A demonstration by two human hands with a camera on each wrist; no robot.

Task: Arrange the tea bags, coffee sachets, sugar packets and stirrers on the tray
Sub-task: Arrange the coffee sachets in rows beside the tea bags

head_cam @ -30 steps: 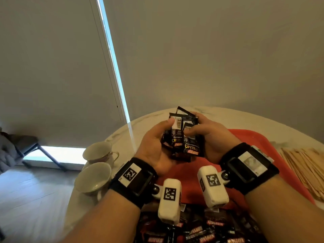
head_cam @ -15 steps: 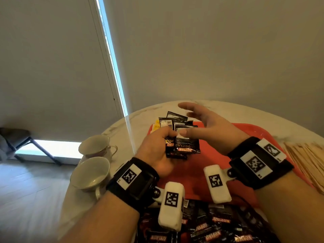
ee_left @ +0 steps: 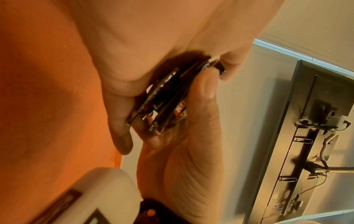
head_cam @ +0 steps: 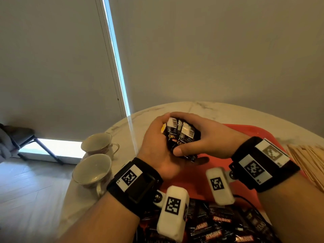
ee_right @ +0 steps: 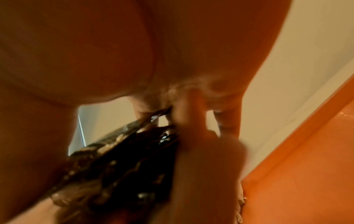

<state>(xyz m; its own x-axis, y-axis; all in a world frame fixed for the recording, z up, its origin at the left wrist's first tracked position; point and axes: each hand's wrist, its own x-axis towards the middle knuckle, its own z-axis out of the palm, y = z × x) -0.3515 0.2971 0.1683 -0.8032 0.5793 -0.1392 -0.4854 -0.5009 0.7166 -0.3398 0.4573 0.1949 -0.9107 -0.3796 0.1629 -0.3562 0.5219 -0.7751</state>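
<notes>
Right hand (head_cam: 208, 137) back on sachets (head_cam: 180, 135) (both gripping)

Plain wall (head_cam: 210, 50) — wooden floor (head_cam: 26, 190)

A stack of black coffee sachets (head_cam: 180, 137), white barcode panels facing up, is clasped between both hands above the red tray (head_cam: 252, 130). More black sachets (head_cam: 220, 225) lie heaped at six o'clock; wooden stirrers (head_cam: 308, 158) fan out at three o'clock.
</notes>
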